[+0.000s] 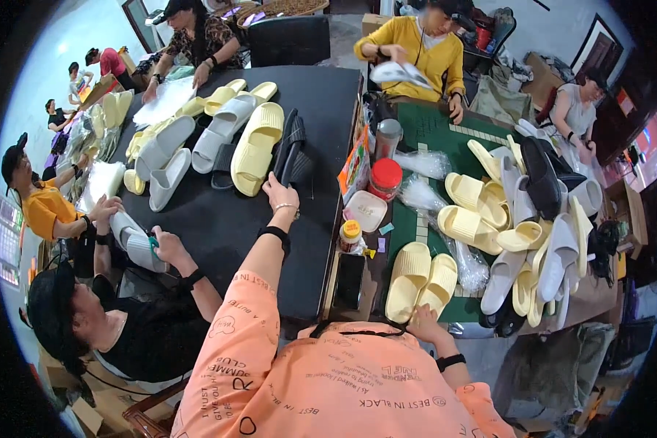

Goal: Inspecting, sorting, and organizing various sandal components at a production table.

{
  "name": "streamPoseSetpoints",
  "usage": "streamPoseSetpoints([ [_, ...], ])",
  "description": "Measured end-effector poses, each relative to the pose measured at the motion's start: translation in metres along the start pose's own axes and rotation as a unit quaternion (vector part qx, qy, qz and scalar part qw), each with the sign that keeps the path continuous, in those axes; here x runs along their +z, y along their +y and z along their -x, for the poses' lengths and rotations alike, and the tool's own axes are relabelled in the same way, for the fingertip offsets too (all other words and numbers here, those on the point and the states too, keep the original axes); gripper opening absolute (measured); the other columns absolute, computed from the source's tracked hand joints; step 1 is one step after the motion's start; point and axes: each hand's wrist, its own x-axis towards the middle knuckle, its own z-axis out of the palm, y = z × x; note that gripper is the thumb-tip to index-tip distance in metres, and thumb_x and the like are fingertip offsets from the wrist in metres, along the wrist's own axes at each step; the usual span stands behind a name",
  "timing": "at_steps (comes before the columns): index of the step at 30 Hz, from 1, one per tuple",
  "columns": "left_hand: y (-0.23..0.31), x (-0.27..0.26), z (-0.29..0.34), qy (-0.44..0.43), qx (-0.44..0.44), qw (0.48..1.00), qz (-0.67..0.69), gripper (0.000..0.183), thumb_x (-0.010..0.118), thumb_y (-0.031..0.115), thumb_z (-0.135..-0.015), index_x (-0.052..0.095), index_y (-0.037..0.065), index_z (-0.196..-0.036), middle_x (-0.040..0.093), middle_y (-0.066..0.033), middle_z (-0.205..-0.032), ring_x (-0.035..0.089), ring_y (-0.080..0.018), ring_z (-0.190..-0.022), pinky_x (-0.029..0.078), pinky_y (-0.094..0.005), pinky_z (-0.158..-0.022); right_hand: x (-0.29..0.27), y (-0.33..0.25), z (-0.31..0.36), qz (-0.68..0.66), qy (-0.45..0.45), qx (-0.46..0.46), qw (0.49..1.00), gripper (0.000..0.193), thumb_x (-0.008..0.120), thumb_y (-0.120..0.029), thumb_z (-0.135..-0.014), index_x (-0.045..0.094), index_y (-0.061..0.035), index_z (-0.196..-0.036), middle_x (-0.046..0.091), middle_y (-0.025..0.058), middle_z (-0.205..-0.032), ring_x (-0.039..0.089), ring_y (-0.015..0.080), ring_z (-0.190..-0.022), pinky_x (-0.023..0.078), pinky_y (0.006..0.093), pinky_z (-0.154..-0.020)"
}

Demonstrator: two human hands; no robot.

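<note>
On the black table, my left hand (279, 196) is stretched forward, fingers closed at the heel end of black ribbed slides (292, 150) tilted on their edge. Right beside them lies a pale yellow slide (258, 153), toe toward me. Close to my body, my right hand (425, 323) is bent round the heel of a pale yellow slide (439, 283) on the green mat (425, 131). Its mate (409, 276) lies alongside on the left. Part of each hand's grip is hidden by the slides.
More grey and yellow slides (164, 150) spread over the black table (314, 95). A mixed slide pile (540, 219) stands at the right. Between the tables sit a red-lidded jar (385, 179), a phone (349, 281) and a white container (365, 212). Several co-workers handle slides and plastic bags around the tables.
</note>
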Motion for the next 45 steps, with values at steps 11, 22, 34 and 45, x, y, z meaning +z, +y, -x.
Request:
streamPoseSetpoints([
  [11, -0.026, -0.076, 0.073, -0.278, -0.018, 0.725, 0.629, 0.036, 0.044, 0.006, -0.082, 0.040, 0.003, -0.118, 0.049, -0.0119, -0.112, 0.047, -0.0258, -0.104, 0.037, -0.0418, -0.089, -0.065, -0.016, 0.010, -0.040, -0.021, -0.018, 0.999, 0.047, 0.058, -0.030, -0.072, 0.049, 0.0003, -0.106, 0.053, 0.0207, -0.101, 0.051, 0.0346, -0.093, 0.041, 0.0365, -0.081],
  [22, -0.015, -0.074, 0.211, -0.559, 0.089, 0.725, 0.393, 0.027, 0.049, 0.004, -0.078, 0.051, 0.000, -0.105, 0.056, -0.0094, -0.104, 0.053, -0.0264, -0.096, 0.043, -0.0358, -0.084, -0.145, -0.117, 0.035, -0.757, -0.164, -0.315, 0.549, 0.082, 0.068, -0.035, -0.068, 0.023, -0.0060, -0.130, 0.039, 0.0085, -0.125, 0.040, 0.0217, -0.113, 0.030, 0.0345, -0.095],
  [34, 0.031, -0.050, 0.224, -0.531, -0.183, 0.680, 0.472, 0.032, 0.040, -0.008, -0.080, 0.041, 0.006, -0.109, 0.052, -0.0056, -0.103, 0.051, -0.0179, -0.096, 0.042, -0.0334, -0.083, -0.135, -0.088, 0.046, -0.856, -0.025, -0.318, 0.406, 0.043, 0.049, -0.015, -0.082, 0.035, -0.0018, -0.121, 0.044, 0.0059, -0.119, 0.044, 0.0183, -0.106, 0.036, 0.0327, -0.091],
  [45, 0.021, -0.166, 0.074, -0.282, 0.248, 0.907, 0.192, 0.022, 0.043, 0.012, -0.085, 0.051, -0.001, -0.100, 0.052, -0.0036, -0.097, 0.045, -0.0106, -0.091, 0.034, -0.0238, -0.082, -0.160, -0.090, 0.057, -0.741, 0.056, -0.182, 0.644, 0.045, 0.053, -0.010, -0.070, 0.043, 0.0019, -0.113, 0.055, 0.0109, -0.104, 0.056, 0.0217, -0.090, 0.046, 0.0329, -0.079],
])
